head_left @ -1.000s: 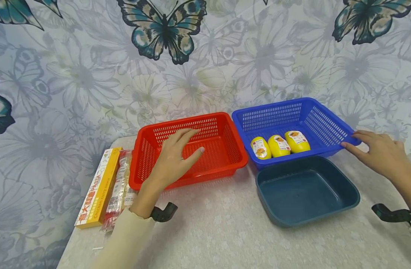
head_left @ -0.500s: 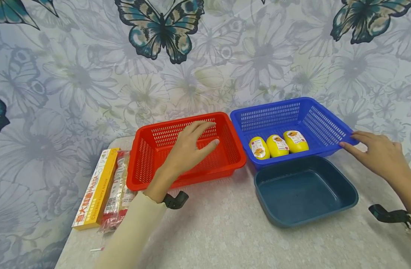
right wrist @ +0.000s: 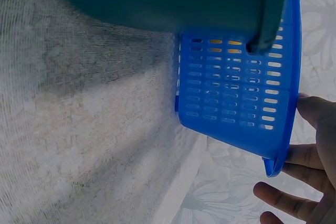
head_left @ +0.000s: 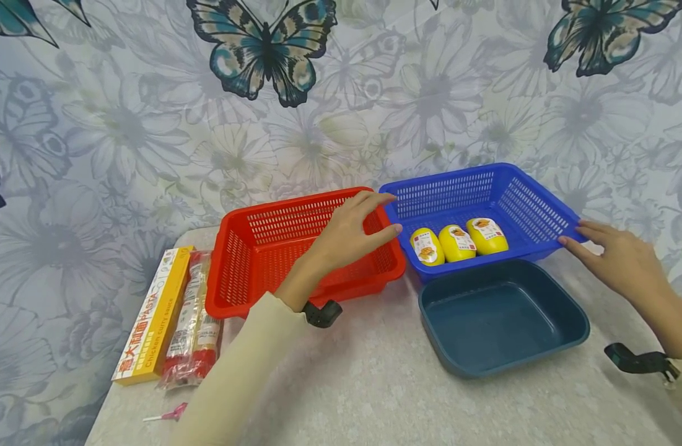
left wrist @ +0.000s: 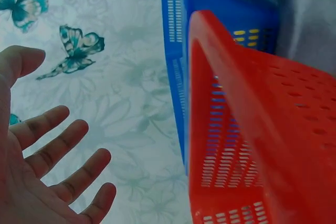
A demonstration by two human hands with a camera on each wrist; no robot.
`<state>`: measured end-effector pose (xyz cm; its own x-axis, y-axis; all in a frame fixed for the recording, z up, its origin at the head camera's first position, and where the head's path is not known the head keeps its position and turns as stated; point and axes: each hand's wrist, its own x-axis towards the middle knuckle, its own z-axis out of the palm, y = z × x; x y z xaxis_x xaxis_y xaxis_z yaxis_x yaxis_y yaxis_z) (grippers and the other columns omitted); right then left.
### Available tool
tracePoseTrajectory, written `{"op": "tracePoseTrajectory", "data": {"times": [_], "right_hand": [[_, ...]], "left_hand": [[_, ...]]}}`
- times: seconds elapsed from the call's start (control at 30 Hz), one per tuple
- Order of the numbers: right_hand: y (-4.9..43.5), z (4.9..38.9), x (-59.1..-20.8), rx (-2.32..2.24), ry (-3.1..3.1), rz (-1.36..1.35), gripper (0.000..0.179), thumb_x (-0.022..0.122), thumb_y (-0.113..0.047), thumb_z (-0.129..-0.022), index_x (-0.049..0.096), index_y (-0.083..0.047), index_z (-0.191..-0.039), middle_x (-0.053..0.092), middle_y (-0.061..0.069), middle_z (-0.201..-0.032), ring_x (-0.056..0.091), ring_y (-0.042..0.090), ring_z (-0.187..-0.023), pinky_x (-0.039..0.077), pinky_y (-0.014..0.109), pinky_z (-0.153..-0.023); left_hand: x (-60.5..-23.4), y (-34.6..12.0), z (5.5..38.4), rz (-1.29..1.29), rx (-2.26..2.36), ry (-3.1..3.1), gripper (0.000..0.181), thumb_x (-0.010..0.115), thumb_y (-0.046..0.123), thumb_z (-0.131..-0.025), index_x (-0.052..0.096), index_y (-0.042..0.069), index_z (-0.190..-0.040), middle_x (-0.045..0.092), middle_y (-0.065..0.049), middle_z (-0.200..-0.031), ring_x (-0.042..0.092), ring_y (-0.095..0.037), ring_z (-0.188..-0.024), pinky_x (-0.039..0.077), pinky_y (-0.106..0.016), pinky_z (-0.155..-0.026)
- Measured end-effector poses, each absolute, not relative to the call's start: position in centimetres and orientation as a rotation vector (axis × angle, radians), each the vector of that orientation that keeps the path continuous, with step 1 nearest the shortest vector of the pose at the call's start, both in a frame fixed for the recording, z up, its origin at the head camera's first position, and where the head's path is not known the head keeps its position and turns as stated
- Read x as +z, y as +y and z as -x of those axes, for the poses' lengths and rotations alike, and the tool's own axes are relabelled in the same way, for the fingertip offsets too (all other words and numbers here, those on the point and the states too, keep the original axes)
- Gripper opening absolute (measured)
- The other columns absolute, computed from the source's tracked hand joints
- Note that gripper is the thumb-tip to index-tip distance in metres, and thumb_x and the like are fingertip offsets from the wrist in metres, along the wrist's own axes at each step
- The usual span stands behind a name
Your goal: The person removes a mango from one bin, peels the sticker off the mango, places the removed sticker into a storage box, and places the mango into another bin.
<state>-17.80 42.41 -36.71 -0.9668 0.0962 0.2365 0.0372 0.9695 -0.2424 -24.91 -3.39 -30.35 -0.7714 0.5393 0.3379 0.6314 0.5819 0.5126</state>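
My left hand (head_left: 347, 230) hovers over the right end of the red plastic basket (head_left: 304, 296), fingers spread and holding nothing. In the left wrist view its fingers (left wrist: 63, 145) stand apart from the red rim. At the near right corner of the blue plastic basket (head_left: 446, 189), my right hand (head_left: 625, 257) grips the rim. The right wrist view has the thumb (right wrist: 314, 109) on the rim and two fingers behind it, the others extended below. Inside the blue basket lie three yellow egg-shaped packages (head_left: 458, 243) with white labels, lined up along its near side.
A dark teal plastic tub (head_left: 502, 359) stands in front of the blue basket. Left of the red basket lie a yellow-and-white pasta box (head_left: 153, 316) and clear packets (head_left: 192, 328) with red ends. A pink lollipop (head_left: 176, 411) is near my left sleeve. A patterned cloth (head_left: 140, 155) hangs behind.
My left hand has travelled right across the red basket to its right end, uncovering the packets and the lollipop. My right hand stays at the blue basket's corner. The view shifts slightly.
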Motion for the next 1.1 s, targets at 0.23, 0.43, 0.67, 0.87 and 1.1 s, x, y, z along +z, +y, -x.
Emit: {"op": "tracePoseTrajectory", "data": {"times": [0.23, 0.43, 0.67, 0.87, 1.1], "right_hand": [[42.6, 17.8, -36.8, 0.339, -2.871, 0.117, 0.074, 0.053, -0.056, -0.098, 0.053, 0.007, -0.137, 0.048, 0.037, -0.134, 0.049, 0.061, -0.11, 0.041, 0.073, -0.082], [42.6, 18.0, -36.8, 0.355, -2.87, 0.111, 0.076, 0.053, -0.057, -0.098, 0.05, 0.007, -0.139, 0.05, 0.039, -0.131, 0.054, 0.058, -0.102, 0.043, 0.072, -0.078], [42.7, 18.0, -37.1, 0.356, -2.853, 0.088, 0.073, 0.053, -0.055, -0.099, 0.053, 0.007, -0.136, 0.047, 0.035, -0.137, 0.058, 0.055, -0.099, 0.046, 0.068, -0.074], [42.8, 18.0, -37.1, 0.361, -2.846, 0.091, 0.073, 0.053, -0.056, -0.099, 0.054, 0.007, -0.136, 0.049, 0.035, -0.136, 0.058, 0.054, -0.098, 0.047, 0.067, -0.073], [42.6, 17.9, -37.2, 0.353, -2.854, 0.099, 0.073, 0.052, -0.056, -0.099, 0.054, 0.007, -0.136, 0.051, 0.036, -0.133, 0.058, 0.053, -0.098, 0.049, 0.065, -0.07]], "left_hand": [[-28.8, -0.2, 26.0, 1.035, -0.998, -2.707, 0.062, 0.059, 0.062, -0.09, 0.051, 0.033, -0.144, 0.047, 0.012, -0.144, 0.042, -0.012, -0.131, 0.042, -0.045, -0.106], [-28.6, 1.9, 27.1, 1.047, -0.96, -2.754, 0.064, 0.059, 0.06, -0.091, 0.049, 0.03, -0.147, 0.047, 0.008, -0.144, 0.042, -0.015, -0.132, 0.041, -0.044, -0.107], [-28.4, 4.3, 28.4, 1.072, -0.872, -2.783, 0.064, 0.057, 0.06, -0.092, 0.047, 0.03, -0.148, 0.052, 0.007, -0.139, 0.044, -0.013, -0.13, 0.038, -0.044, -0.108], [-28.8, 6.3, 29.4, 1.127, -0.868, -2.782, 0.066, 0.059, 0.059, -0.093, 0.047, 0.027, -0.149, 0.051, 0.005, -0.142, 0.044, -0.013, -0.132, 0.039, -0.043, -0.109], [-29.7, 7.9, 30.2, 1.124, -0.838, -2.818, 0.066, 0.059, 0.06, -0.092, 0.045, 0.031, -0.149, 0.05, 0.008, -0.142, 0.043, -0.011, -0.131, 0.032, -0.051, -0.111]]}}
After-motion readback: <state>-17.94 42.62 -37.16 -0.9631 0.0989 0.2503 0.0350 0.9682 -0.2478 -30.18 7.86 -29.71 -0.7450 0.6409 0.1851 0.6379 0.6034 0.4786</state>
